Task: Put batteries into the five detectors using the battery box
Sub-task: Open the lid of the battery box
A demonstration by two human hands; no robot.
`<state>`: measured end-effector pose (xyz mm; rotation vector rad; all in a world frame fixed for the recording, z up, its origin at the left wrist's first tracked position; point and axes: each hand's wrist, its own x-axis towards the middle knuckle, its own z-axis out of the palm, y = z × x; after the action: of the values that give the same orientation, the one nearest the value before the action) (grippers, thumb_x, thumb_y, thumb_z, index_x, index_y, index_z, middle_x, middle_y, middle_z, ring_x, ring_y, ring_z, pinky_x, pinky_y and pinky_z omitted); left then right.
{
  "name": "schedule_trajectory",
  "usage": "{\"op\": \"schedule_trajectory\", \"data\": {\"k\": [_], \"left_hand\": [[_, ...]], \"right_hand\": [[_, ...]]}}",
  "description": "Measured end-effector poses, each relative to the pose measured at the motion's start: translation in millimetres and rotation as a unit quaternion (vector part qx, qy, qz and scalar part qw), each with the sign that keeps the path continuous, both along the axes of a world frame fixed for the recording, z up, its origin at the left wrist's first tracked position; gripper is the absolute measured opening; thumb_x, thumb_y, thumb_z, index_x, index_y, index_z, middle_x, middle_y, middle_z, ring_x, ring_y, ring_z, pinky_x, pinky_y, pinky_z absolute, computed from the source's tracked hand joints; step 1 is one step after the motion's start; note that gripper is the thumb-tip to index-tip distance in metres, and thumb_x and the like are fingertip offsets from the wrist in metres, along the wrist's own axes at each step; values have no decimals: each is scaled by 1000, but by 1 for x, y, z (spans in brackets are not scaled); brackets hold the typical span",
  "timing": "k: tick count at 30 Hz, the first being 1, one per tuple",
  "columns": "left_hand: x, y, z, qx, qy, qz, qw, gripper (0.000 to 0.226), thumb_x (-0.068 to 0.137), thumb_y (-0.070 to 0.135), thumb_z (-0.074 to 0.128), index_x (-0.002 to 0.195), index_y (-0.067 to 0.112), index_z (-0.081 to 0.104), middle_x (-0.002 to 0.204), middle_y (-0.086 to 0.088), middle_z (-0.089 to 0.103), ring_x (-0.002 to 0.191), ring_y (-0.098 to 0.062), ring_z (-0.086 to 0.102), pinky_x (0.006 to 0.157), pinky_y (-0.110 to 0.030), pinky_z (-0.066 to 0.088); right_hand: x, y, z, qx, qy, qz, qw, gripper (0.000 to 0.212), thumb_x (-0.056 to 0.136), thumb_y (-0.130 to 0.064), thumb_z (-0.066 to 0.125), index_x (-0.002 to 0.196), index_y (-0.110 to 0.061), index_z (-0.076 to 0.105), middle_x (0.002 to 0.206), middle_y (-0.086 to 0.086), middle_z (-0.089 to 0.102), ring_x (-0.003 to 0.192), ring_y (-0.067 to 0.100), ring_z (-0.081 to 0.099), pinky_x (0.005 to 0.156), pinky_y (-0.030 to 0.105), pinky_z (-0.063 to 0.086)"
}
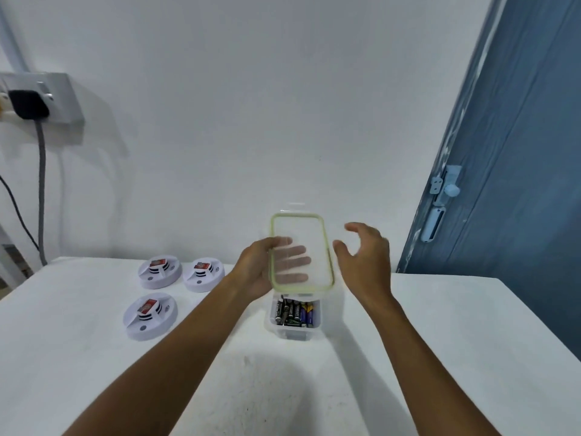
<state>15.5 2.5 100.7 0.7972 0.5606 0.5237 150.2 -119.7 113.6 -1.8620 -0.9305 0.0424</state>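
Clear rectangular plastic battery box (294, 329) sat open on white table (440, 341), mixed batteries (294, 313) inside. Just above box, left hand (261, 269) pinched clear green-rimmed lid (300, 253) — thumb-and-fingers hold looked loose, lid might drop. Right of box, right hand (364, 256) spread, empty. Left of box, three round white detectors (151, 316) visible — stray elbow could knock them.

The clear battery box (294, 322) stands open on the white counter (440, 341), holding a cluster of upright batteries (294, 313), its transparent green-rimmed lid (300, 251) raised tilted just above it, while three round white detectors (150, 314) lie face-down well to its left.
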Motion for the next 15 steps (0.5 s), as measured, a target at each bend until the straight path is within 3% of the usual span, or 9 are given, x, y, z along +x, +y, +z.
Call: {"op": "schedule_trajectory", "data": {"k": [2,4,7,9,11,13,15], "left_hand": [[3,-2,-9,-8,-1,-24,1000,29,101,24,36,109,4,56,104,-21,69,88,-36,71,69,-48,58],[11,-8,-15,9,25,-43,999,34,102,28,34,108,4,57,104,-19,70,87,-34,69,76,-43,53],[26,-15,-20,126,149,8,981,37,101,37,40,103,9,63,100,-11,70,80,-23,63,70,-33,48],[28,-14,-25,223,245,77,940,30,99,37,47,100,13,65,99,-3,68,87,-20,59,76,-31,45],[22,-8,-35,323,300,92,893,21,95,26,56,110,11,63,104,-2,63,94,-19,57,75,-26,42],[13,-3,-49,349,352,68,866,29,92,15,59,121,10,57,106,-4,58,83,-16,56,66,-24,44],[8,2,-66,321,397,46,859,37,89,10,61,125,9,53,111,-7,58,86,-21,60,71,-30,50]], "right_hand": [[15,-6,-7,-35,195,39,979,39,90,-31,62,124,-12,57,117,7,64,104,22,61,89,39,52],[22,-13,-17,-9,390,93,916,26,94,-23,58,110,-3,62,91,13,72,75,23,69,65,33,56],[35,-22,-32,22,419,60,906,15,94,-10,53,93,1,64,72,15,69,57,25,63,49,24,48],[50,-29,-41,41,417,18,908,15,94,-8,53,88,0,63,71,16,67,57,27,62,50,25,48],[70,-36,-52,34,420,-19,907,15,94,-7,52,86,0,63,71,17,67,58,28,62,54,28,49],[88,-43,-66,0,426,-49,904,15,94,-7,52,86,1,62,72,18,66,59,28,61,57,30,49],[101,-47,-84,-36,438,-65,896,16,94,-7,52,86,2,62,72,19,65,60,28,61,58,32,51]]}}
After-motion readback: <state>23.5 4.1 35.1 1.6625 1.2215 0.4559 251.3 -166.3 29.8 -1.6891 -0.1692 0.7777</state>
